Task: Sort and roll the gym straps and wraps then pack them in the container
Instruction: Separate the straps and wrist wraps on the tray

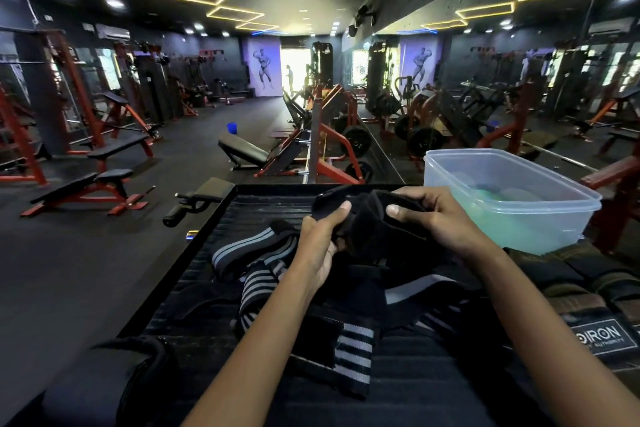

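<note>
Head view: both hands on one black wrap (372,218) above the ribbed black platform (214,295), left hand (320,246) gripping its near-left edge, right hand (436,218) pinching its right side, thumbs on top. Striped wraps (256,250) piled loose just below; clear plastic container (512,191) sits right of the hands, lid off
</note>
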